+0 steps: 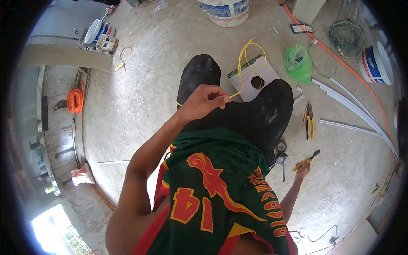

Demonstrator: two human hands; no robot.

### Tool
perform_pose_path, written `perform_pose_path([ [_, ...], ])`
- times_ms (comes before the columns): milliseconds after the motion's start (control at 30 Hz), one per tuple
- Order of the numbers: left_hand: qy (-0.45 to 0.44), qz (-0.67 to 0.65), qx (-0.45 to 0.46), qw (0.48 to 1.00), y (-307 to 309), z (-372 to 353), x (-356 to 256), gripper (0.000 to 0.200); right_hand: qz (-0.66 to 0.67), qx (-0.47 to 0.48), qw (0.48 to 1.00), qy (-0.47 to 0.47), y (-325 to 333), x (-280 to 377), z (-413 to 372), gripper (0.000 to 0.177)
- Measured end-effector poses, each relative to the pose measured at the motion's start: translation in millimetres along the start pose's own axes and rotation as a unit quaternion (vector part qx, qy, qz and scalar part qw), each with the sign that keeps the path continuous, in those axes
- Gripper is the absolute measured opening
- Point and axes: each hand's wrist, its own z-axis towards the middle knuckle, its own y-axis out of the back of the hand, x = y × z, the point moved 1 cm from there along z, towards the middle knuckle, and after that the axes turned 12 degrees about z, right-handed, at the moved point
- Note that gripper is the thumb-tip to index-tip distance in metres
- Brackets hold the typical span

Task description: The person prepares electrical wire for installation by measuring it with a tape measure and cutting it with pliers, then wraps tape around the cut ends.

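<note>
- Yellow cable (241, 75): pinched between the thumb and fingertips of the left hand (208, 102), over the lap; a loop is raised beyond it, above the box.
- Box (238, 80): white, laid flat on the floor beyond the knees; a round, dark hole is seen in its face, with its contents hidden. Print along the green edge is too small to be read.
- Yellow-handled tool (303, 164): gripped in the right hand (302, 171), fingers curled around it, at near right; its exact kind cannot be told.
- Large bucket (227, 16), far centre: white, printed in blue and red; cut off by the view's edge, wording illegible.
- Tilted bucket (376, 64), far right: white, blue-labelled; lettering too small.
- Green plastic bag (298, 70), right of the box: dark contents are partly seen through it, not identifiable.
- Pliers (310, 123): laid on the floor, right of the knees.
- Jersey (225, 170): green, marked "14" in red edged with yellow; the side lettering cannot be read with certainty.
</note>
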Motion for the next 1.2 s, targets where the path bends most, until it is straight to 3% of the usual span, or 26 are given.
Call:
perform_pose_path([
  [33,0.005,0.012,0.003,1.000,-3,2,0,0.024,0.134,0.038,0.990,-0.021,-35,35,-38,0.027],
  [100,0.014,0.033,0.016,0.999,-12,5,0,0.024,0.044,0.247,0.968,-0.001,-73,94,-92,0.027],
  [167,-0.004,0.053,0.017,0.998,-21,8,-5,0.023,0.025,0.328,0.944,-0.011,-128,164,-163,0.028],
  [233,-0.021,0.071,0.020,0.997,-29,8,-9,0.023,0.035,0.464,0.883,-0.055,-161,196,-201,0.027],
  [300,-0.032,0.089,0.016,0.995,-34,7,-13,0.022,-0.040,0.553,0.832,0.014,-191,215,-221,0.027],
  [600,-0.059,0.089,-0.027,0.994,-32,-6,-8,0.016,-0.112,0.601,0.791,0.019,-231,227,-232,0.034],
  [800,-0.076,0.095,-0.054,0.991,-21,-6,2,0.015,-0.163,0.586,0.794,-0.024,-245,241,-241,0.036],
  [967,-0.164,0.139,-0.117,0.970,-18,-9,12,0.015,-0.123,0.602,0.788,-0.029,-255,231,-243,0.030],
  [1033,-0.190,0.151,-0.135,0.961,-18,-11,16,0.013,-0.139,0.594,0.792,0.028,-257,216,-239,0.030],
  [1100,-0.161,0.167,-0.103,0.967,-19,-12,21,0.011,-0.131,0.574,0.807,-0.047,-263,222,-249,0.031],
  [1167,-0.196,0.190,-0.130,0.953,-19,-10,29,0.014,-0.078,0.544,0.833,-0.061,-270,224,-263,0.035],
  [1200,-0.198,0.190,-0.125,0.953,-19,-10,28,0.015,-0.067,0.538,0.832,-0.113,-269,210,-257,0.036],
])
